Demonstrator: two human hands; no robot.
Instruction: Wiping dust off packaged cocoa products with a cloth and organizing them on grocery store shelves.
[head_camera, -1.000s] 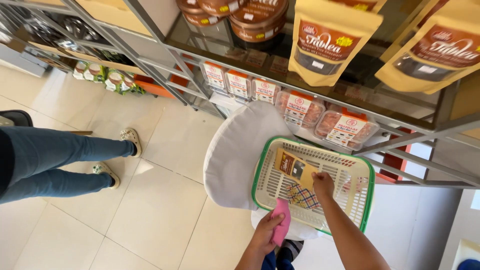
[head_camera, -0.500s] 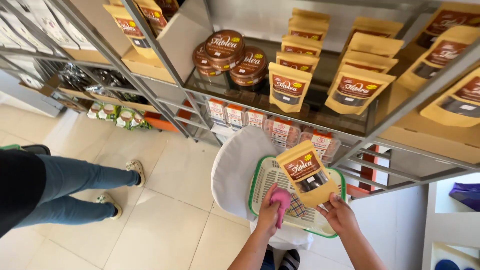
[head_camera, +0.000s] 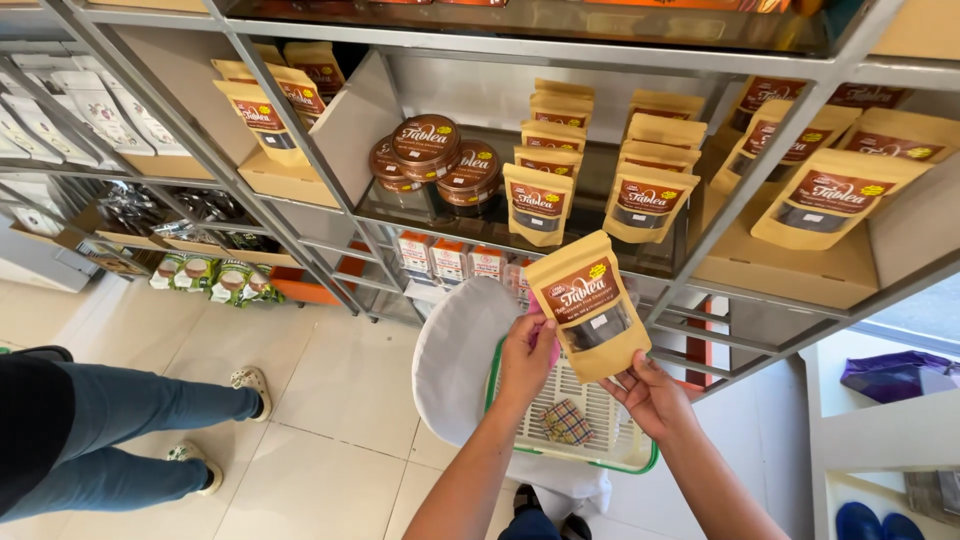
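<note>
I hold a tan stand-up pouch (head_camera: 590, 305) with a brown label and a clear window up in front of the shelves. My right hand (head_camera: 652, 395) grips its lower right corner. My left hand (head_camera: 527, 352) is on its left edge and also holds a pink cloth (head_camera: 546, 338), mostly hidden behind the fingers. Beneath both hands sits a white plastic basket with a green rim (head_camera: 600, 462), holding a small checkered packet (head_camera: 567, 422). A white cloth (head_camera: 456, 350) lies under the basket on its left side.
Metal shelves (head_camera: 400, 215) carry more tan pouches (head_camera: 645, 200) and round brown tubs (head_camera: 425, 140). Another person in jeans (head_camera: 110, 430) stands at the left on the tiled floor. A white cabinet (head_camera: 880, 440) is at the right.
The pouch has risen out of the basket, up toward the shelf, with both hands on it. The view has tilted upward, showing more of the shelves.
</note>
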